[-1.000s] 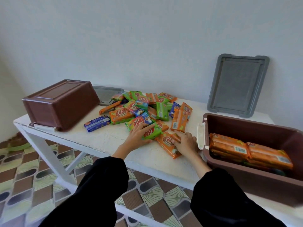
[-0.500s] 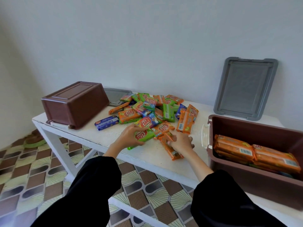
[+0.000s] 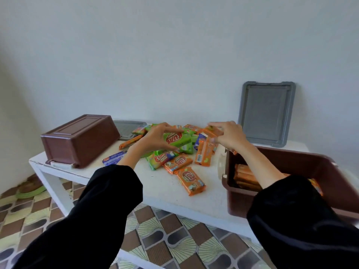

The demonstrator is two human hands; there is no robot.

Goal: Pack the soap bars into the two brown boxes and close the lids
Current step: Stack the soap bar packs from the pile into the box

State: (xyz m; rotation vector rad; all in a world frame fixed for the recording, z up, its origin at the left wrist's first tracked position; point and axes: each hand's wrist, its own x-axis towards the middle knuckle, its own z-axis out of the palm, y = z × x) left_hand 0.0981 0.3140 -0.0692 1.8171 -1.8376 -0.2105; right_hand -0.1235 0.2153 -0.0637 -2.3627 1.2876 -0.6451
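A heap of wrapped soap bars in orange, green and blue lies on the white table. My left hand grips a green soap bar lifted above the heap. My right hand pinches an orange soap bar at the heap's right side, its fingers blurred. An open brown box at the right holds orange bars. A second brown box lies upside down at the left.
A grey lid leans against the wall behind the open box. Another grey lid lies flat behind the overturned box. One orange bar lies apart near the table's front edge. Patterned floor tiles show below the table.
Both hands have left the near edge of the heap and risen toward its far side. The left now carries a green bar, the right an orange one. The camera has tilted.
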